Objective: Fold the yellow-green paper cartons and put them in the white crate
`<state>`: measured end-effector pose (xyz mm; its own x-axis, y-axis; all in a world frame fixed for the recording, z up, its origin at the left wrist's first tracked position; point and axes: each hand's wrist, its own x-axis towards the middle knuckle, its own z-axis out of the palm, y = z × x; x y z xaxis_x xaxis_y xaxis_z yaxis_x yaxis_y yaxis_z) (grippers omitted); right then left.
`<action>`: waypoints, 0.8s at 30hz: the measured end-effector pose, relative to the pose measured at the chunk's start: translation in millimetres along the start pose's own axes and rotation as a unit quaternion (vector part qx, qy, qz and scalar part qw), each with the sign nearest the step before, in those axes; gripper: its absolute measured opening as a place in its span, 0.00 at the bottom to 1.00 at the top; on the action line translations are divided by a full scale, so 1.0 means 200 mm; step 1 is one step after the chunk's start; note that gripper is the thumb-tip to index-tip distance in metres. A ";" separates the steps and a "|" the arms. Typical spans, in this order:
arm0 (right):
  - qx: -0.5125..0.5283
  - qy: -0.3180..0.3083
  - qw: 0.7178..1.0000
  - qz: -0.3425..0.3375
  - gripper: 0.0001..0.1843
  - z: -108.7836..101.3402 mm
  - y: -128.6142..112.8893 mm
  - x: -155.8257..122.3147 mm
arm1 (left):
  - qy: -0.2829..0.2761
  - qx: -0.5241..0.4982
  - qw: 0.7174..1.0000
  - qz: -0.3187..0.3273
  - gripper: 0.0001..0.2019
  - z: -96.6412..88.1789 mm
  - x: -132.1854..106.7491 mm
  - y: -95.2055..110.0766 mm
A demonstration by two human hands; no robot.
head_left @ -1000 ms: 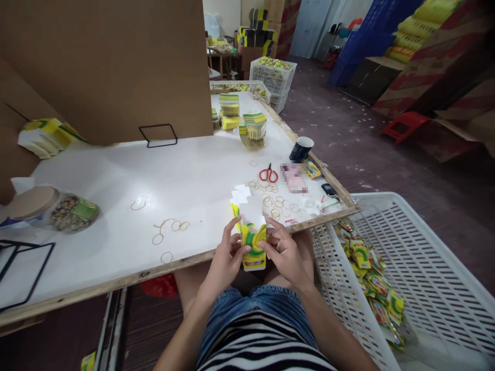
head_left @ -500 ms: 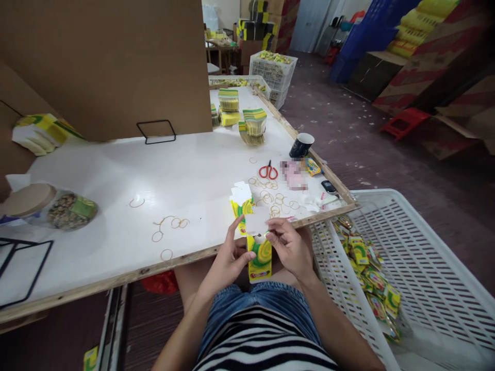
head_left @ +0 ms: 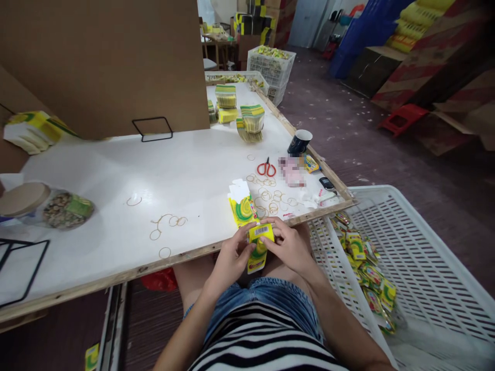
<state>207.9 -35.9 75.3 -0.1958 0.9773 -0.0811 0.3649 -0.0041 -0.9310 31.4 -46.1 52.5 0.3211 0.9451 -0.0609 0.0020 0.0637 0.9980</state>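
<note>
Small yellow carton (head_left: 259,254) in both hands, on the wearer's side of the red-handled scissors (head_left: 266,169).
Left hand (head_left: 232,257): fingers clamped on the carton's left edge, thumb in front. Right hand (head_left: 289,246): fingers clamped at its upper right, thumb near the barcode. Yellow boxes with white flaps (head_left: 243,208) lie on the worktop (head_left: 204,170), between scissors and held carton. Rubber bands (head_left: 273,208) scattered just nearside of the scissors; dark mug (head_left: 298,144) beyond them, rightward; lidded jar (head_left: 65,210) well left; white basket (head_left: 436,288) of packets (head_left: 356,246) right and nearer the wearer.
</note>
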 end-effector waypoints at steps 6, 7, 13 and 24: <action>-0.058 0.042 0.997 -0.014 0.17 0.00 -0.03 0.01 | 0.008 -0.076 0.997 -0.012 0.24 0.01 0.00 0.04; -0.047 0.042 0.998 -0.021 0.17 0.00 -0.02 0.01 | 0.011 -0.089 0.996 -0.015 0.24 0.01 0.00 0.05; 0.043 0.120 0.989 -0.074 0.14 -0.02 0.08 0.00 | 0.011 -0.127 0.991 -0.036 0.23 0.04 0.04 0.03; 0.233 0.408 0.880 -0.075 0.13 -0.10 0.15 -0.04 | 0.125 0.080 0.986 0.077 0.20 0.04 0.10 -0.02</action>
<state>239.2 -39.1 55.2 0.5772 0.8007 0.1607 -0.0584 0.2367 -0.9698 46.2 -30.3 46.9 0.0855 0.9903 0.1092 0.1276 -0.1196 0.9846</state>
